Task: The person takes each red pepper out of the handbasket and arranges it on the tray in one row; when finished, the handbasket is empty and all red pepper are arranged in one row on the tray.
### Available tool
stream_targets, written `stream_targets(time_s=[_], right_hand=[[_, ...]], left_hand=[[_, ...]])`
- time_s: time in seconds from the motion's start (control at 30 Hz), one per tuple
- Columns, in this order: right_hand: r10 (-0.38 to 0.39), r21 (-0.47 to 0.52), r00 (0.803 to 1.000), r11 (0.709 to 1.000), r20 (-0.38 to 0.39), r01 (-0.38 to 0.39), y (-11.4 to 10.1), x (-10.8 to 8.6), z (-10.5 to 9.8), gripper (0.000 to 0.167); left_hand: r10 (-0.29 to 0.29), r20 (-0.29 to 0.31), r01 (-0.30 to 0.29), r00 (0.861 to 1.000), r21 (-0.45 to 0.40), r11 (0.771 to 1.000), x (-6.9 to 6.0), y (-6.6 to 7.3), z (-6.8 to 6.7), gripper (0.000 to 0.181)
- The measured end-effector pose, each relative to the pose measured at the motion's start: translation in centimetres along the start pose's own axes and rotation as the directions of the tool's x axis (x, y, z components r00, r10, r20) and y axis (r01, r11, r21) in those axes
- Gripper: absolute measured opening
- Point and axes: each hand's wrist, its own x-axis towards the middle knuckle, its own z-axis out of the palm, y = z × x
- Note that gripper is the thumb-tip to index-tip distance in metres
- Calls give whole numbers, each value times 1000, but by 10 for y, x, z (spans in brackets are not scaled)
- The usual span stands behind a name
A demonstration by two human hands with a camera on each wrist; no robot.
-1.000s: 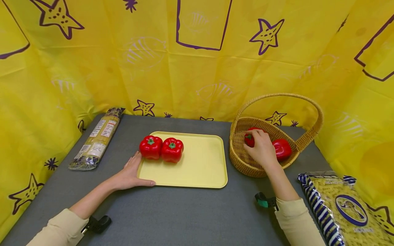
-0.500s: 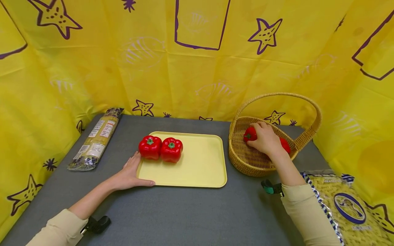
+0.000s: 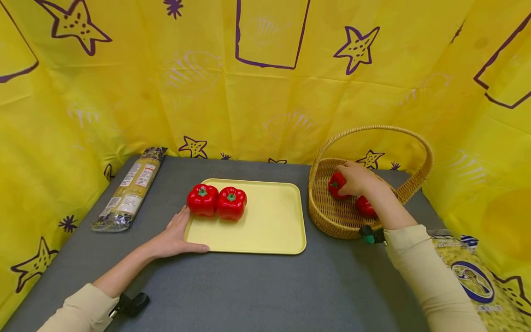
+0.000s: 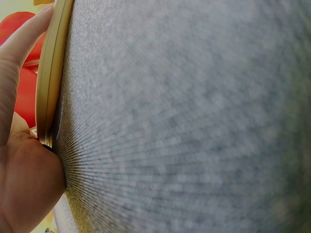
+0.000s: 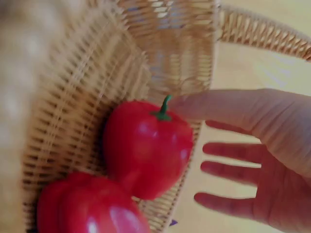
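Two red bell peppers, a left one [image 3: 203, 201] and a right one [image 3: 231, 204], sit side by side on a pale yellow tray [image 3: 269, 221]. At the tray's left end rests my left hand [image 3: 176, 237], fingers along the side and thumb at the front edge; its wrist view shows the tray rim [image 4: 51, 73]. Inside a wicker basket [image 3: 332, 226], my right hand [image 3: 358, 180] is at another bell pepper [image 5: 146, 145]. The thumb [image 5: 218, 107] touches it near the green stem, while the other fingers look straight and spread. A second basket pepper [image 3: 366, 207] lies partly under the forearm.
The basket's tall handle [image 3: 377, 127] arches over the right hand. A long pasta pack [image 3: 132, 189] lies at the left, and a pasta bag [image 3: 477, 281] at the right, partly behind the sleeve. A yellow patterned curtain [image 3: 257, 101] borders the grey table [image 3: 257, 290].
My right forearm has swung rightward, with the hand staying at the basket pepper. The second basket pepper has shifted left and nearer the front. My left hand has stayed on the tray.
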Motion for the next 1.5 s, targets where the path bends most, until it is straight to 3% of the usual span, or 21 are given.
stream_targets(time_s=[0.2,0.67,1.5], right_hand=[[-30,-31,998,999,48,31,12,8,3,69],[19,-20,991,1000,131,-16,22,15,9,82],[-26,-40,997,999,71,29,27,14,12,72]], left_hand=[[3,-2,-3,1000,4,1000,0,1,0,123],[11,-14,-11,1000,5,1000,-2,2,-1,122],[0,-4,0,1000,0,1000,-2,1,-1,123]])
